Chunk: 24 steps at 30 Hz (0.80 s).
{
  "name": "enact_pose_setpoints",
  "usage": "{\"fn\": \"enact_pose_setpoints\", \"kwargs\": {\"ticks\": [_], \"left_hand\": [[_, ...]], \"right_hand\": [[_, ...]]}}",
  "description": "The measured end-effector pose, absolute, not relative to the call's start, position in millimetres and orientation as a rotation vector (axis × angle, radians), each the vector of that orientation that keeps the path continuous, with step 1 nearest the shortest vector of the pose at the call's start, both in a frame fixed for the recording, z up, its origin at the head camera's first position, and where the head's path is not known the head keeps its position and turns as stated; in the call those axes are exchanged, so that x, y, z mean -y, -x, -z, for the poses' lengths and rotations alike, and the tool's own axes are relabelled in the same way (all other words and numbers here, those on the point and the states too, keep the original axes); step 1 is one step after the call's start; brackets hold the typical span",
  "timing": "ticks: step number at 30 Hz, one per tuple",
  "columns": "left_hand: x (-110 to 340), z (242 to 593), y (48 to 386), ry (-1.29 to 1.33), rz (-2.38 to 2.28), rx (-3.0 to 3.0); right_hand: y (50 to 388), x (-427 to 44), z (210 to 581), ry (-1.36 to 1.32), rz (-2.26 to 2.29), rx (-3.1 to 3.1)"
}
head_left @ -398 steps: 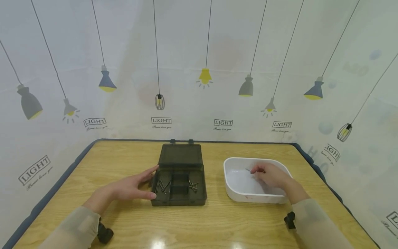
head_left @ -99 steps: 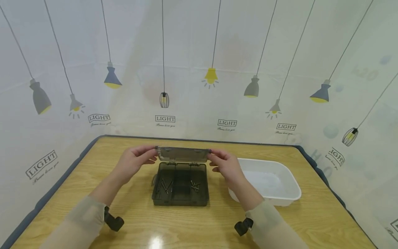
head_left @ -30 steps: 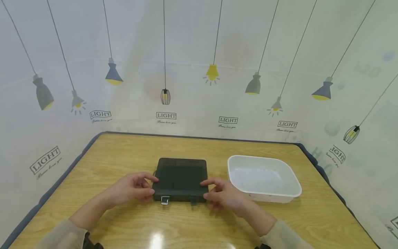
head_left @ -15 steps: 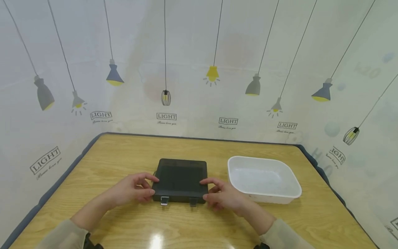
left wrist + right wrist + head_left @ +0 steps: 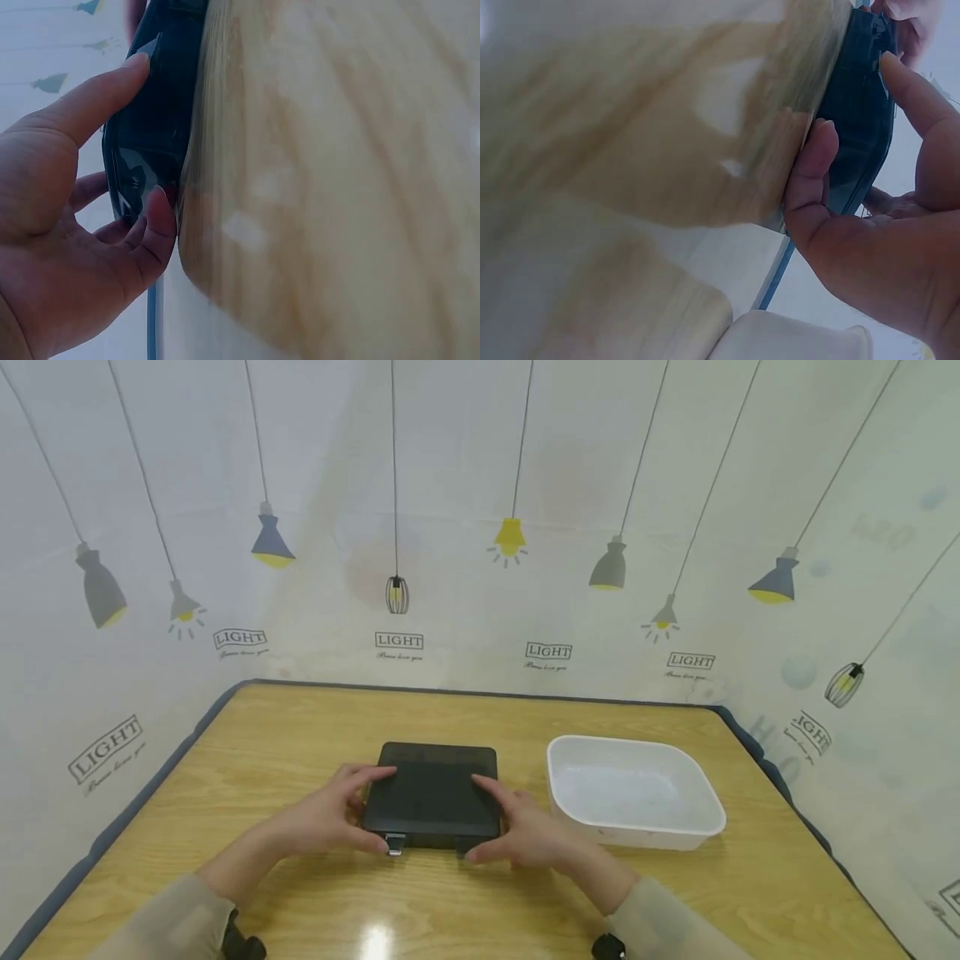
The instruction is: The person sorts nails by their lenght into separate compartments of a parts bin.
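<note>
A dark translucent plastic storage box point(image 5: 433, 789) lies on the table with its lid down. Its two front latches stick out; the left latch point(image 5: 395, 844) has my left thumb at it, and my right thumb partly covers the other. My left hand point(image 5: 324, 814) holds the box's left side, index finger on the lid. Mirroring it, my right hand point(image 5: 531, 833) grips the right side, index finger also on top. In the left wrist view the little finger curls against the box's side point(image 5: 161, 105). The thin metal pieces seen inside earlier are hidden.
A white plastic tub point(image 5: 630, 781) stands to the right of the box, near my right hand. The wooden table point(image 5: 300, 718) has a dark blue border at its back edge. Behind it hangs a light cloth point(image 5: 450, 468) printed with lamps.
The lid came down over the compartments after both hands raised it. In the last half second, both thumbs moved inward onto the front latches and the index fingers slid farther onto the lid.
</note>
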<state>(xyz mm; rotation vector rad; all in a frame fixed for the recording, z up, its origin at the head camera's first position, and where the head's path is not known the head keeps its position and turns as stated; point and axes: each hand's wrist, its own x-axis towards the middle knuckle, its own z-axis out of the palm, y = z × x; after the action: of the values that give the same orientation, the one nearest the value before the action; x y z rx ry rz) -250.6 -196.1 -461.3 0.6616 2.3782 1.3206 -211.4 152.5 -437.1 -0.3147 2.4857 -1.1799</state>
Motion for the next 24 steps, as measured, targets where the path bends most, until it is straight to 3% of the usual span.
{"fn": "enact_pose_setpoints", "kwargs": {"ticks": [24], "left_hand": [[186.8,458.4,246.4,-0.622,-1.256,-2.475]], "right_hand": [[222.9,-149.4,446.7,0.358,1.086,-2.562]]}}
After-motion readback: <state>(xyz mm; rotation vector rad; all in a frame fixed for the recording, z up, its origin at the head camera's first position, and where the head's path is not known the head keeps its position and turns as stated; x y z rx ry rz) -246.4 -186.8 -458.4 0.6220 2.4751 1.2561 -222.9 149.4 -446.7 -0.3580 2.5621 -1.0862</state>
